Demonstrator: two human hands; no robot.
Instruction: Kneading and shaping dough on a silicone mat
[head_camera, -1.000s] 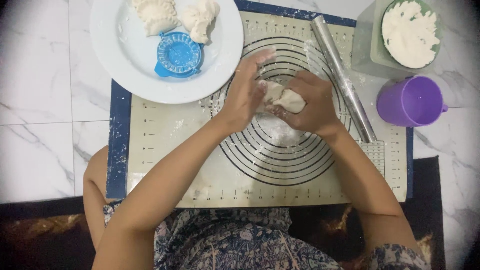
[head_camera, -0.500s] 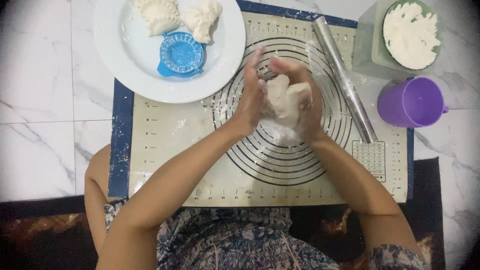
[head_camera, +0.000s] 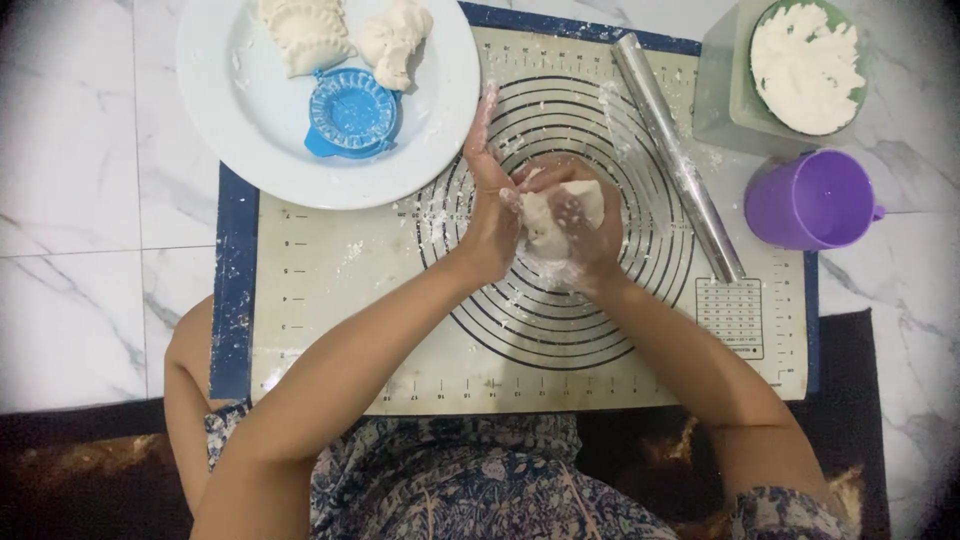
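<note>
A lump of white dough (head_camera: 556, 218) sits between my two palms above a floured baking mat (head_camera: 330, 300) printed with dark rings. My left hand (head_camera: 490, 205) presses against the dough's left side with its fingers stretched up and flour on them. My right hand (head_camera: 590, 235) cups the dough from the right and below, fingers curled around it.
A white plate (head_camera: 250, 110) at the mat's top left carries a blue dumpling press (head_camera: 352, 112), a folded dumpling (head_camera: 305, 32) and a dough piece (head_camera: 395, 38). A metal rolling pin (head_camera: 678, 155) lies right of my hands. A purple cup (head_camera: 812, 200) and a flour bowl (head_camera: 806, 62) stand farther right.
My hands have kept working the dough between them: the left hand has turned upright with straight fingers, and the right hand has rolled under the lump.
</note>
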